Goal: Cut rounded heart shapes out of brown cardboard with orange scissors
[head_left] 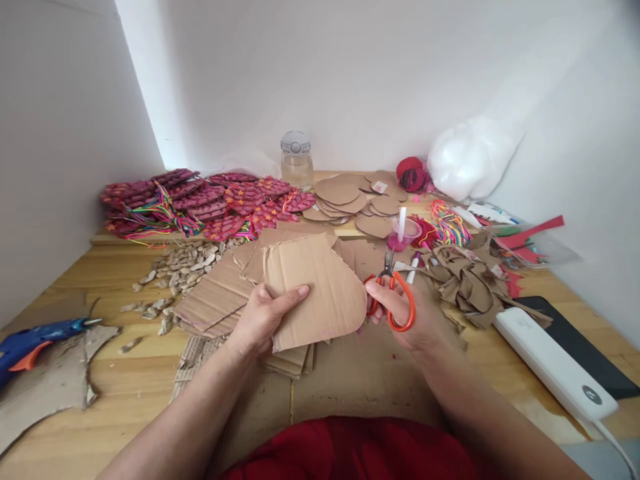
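My left hand (267, 313) grips a piece of brown cardboard (315, 287) by its left edge, thumb on top. The piece has straight sides at the left and a curved, trimmed edge at the right. Orange-handled scissors (403, 303) are held in my right hand (413, 317), their blades pointing up and away, beside the cardboard's right edge. My right fingertips are close to that edge; whether they touch it I cannot tell. Beneath and behind lie stacked cardboard sheets (215, 293), partly hidden by the held piece.
Cut cardboard rounds (337, 190) and a lidded jar (297, 163) stand at the back. Decorated pink pieces (225, 200) and peanut shells (190, 263) lie left, with a blue glue gun (40, 343). At right are cardboard scraps (465, 280), a paint cup (403, 233) and a white power strip (555, 363).
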Available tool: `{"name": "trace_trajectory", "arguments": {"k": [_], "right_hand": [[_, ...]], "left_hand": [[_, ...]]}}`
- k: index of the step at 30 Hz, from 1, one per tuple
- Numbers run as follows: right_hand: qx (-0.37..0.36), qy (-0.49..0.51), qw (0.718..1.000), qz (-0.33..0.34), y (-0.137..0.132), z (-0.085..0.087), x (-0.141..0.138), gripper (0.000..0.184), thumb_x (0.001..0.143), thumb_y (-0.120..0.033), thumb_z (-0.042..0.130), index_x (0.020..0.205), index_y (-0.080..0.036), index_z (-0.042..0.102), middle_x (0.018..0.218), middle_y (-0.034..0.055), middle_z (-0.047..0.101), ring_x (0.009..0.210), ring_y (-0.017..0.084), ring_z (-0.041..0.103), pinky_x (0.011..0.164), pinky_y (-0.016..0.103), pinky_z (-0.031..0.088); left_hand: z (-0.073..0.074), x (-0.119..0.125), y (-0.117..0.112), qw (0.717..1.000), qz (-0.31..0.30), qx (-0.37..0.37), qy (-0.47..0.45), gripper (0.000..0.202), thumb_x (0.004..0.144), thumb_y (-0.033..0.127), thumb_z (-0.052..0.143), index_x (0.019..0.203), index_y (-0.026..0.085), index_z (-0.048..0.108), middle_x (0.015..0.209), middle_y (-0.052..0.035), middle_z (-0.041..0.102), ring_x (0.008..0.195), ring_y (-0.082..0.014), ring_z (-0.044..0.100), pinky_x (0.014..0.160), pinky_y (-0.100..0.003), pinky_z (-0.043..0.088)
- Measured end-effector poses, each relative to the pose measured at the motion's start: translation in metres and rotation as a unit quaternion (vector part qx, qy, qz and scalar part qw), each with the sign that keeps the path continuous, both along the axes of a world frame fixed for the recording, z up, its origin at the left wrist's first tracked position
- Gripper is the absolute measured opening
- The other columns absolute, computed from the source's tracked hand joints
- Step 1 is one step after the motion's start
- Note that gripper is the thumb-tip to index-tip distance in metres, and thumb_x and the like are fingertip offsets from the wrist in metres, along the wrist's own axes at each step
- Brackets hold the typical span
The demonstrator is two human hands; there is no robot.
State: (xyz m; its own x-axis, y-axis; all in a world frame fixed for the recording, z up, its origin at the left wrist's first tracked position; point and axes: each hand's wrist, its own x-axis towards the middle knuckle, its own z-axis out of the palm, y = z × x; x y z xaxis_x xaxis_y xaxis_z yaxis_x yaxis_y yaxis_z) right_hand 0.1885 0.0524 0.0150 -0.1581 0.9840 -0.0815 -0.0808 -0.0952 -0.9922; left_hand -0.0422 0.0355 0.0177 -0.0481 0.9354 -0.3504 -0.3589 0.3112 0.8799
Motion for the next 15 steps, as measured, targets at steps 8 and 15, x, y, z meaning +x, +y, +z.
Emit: {"name": "trace_trajectory", "arguments": {"k": [8, 15], "right_hand": [[-0.008, -0.041, 0.998, -0.048, -0.003, 0.008, 0.000, 0.031, 0.078, -0.047, 0.074, 0.067, -0.022, 0.060, 0.059, -0.0022, 0.054, 0.050, 0.012, 0.045, 0.046, 0.027, 0.034], [-0.002, -0.036, 0.999, -0.032, -0.003, -0.004, 0.005, 0.026, 0.085, -0.046, 0.068, 0.076, -0.022, 0.063, 0.064, -0.0014, 0.058, 0.053, 0.013, 0.049, 0.049, 0.027, 0.037]], "left_hand": [[-0.003, -0.005, 0.005, 0.996, -0.039, 0.066, -0.035, 0.059, 0.072, 0.033, 0.088, 0.124, 0.018, 0.064, 0.115, -0.0116, 0.077, 0.095, -0.0275, 0.076, 0.072, -0.030, 0.062], [-0.008, -0.002, 0.005, 0.993, -0.058, 0.090, -0.042, 0.064, 0.068, 0.029, 0.091, 0.124, 0.017, 0.062, 0.126, -0.0138, 0.073, 0.110, -0.0304, 0.072, 0.088, -0.036, 0.061]]}}
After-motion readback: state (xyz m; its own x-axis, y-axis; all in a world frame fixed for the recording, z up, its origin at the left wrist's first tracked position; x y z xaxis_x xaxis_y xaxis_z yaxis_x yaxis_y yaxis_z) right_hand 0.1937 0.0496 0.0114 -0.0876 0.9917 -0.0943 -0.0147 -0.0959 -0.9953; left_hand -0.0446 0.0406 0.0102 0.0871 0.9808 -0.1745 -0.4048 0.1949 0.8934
